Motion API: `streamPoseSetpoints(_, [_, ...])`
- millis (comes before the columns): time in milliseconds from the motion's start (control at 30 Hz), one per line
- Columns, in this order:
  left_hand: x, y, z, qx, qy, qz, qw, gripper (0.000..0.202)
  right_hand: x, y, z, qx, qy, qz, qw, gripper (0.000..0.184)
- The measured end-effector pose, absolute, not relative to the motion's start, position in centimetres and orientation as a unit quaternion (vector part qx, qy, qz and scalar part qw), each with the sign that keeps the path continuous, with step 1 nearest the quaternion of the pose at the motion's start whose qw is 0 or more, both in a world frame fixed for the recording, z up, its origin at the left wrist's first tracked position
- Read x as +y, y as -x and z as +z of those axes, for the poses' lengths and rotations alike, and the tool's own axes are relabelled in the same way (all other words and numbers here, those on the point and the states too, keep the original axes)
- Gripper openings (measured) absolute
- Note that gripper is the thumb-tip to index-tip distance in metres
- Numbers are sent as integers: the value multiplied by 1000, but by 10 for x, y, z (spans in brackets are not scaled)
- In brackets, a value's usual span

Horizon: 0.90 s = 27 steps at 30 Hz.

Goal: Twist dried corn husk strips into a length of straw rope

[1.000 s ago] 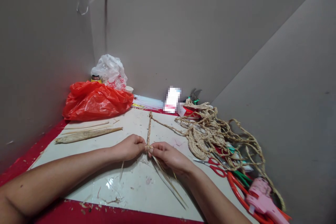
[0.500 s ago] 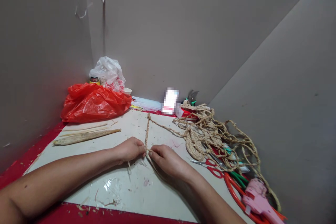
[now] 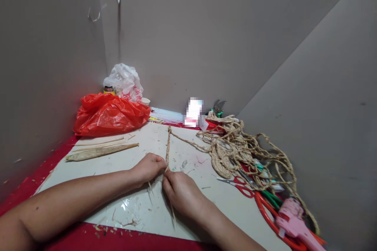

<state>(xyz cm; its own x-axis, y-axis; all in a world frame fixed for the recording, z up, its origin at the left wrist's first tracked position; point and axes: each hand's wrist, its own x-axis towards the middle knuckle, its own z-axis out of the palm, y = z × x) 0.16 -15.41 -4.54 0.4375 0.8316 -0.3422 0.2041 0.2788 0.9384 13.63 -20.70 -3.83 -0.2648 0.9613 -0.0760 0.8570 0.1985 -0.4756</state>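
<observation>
Centrally, both bare hands meet over a pale sheet [image 3: 188, 225] laid on a red cloth [image 3: 88, 239]; take their meeting point as the middle of the dial. A straw-coloured braid [image 3: 168, 147] runs from there to twelve o'clock, ending in a small knot, and from that knot a thin cord [image 3: 190, 141] slants off to join a heap of rope [image 3: 224, 160] between two and three o'clock. The left hand [image 3: 149, 168] comes in from the nine o'clock side, pinching the near end of the braid between thumb and forefinger. The right hand [image 3: 182, 194], reaching in from around four o'clock, is curled tightly against the braid's lower end, gripping loose strands [image 3: 172, 216] whose tips poke out towards six o'clock; its fingertips are mostly hidden. Between nine and ten o'clock lies a dried husk [image 3: 103, 153], with thin strips just beyond it. A red plastic bag [image 3: 112, 115] sits at ten o'clock, and a white one [image 3: 123, 80] behind it at eleven. Just past three o'clock rest red-handled scissors [image 3: 244, 188], and farther out towards half past three lies a pink glue gun [image 3: 297, 219], beside the red tubing [image 3: 265, 213]
</observation>
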Motion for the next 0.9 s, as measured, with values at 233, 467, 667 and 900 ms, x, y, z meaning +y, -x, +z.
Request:
streamPoseSetpoints(233, [-153, -1, -46, 450, -531, 249, 674, 16, -215, -142, -17, -806, 510, 283, 102, 28])
streamPoseSetpoints(467, [-151, 1, -39, 392, -516, 233, 725, 14, -180, -169, -19, -678, 581, 314, 322, 31])
streamPoseSetpoints(667, [-148, 0, -46, 375, -539, 248, 712, 22, -175, -163, -45, -575, 533, 571, 242, 48])
streamPoseSetpoints(900, [-146, 6, -49, 394, -684, 215, 575, 20, -169, -165, -45, -442, 520, 689, 244, 35])
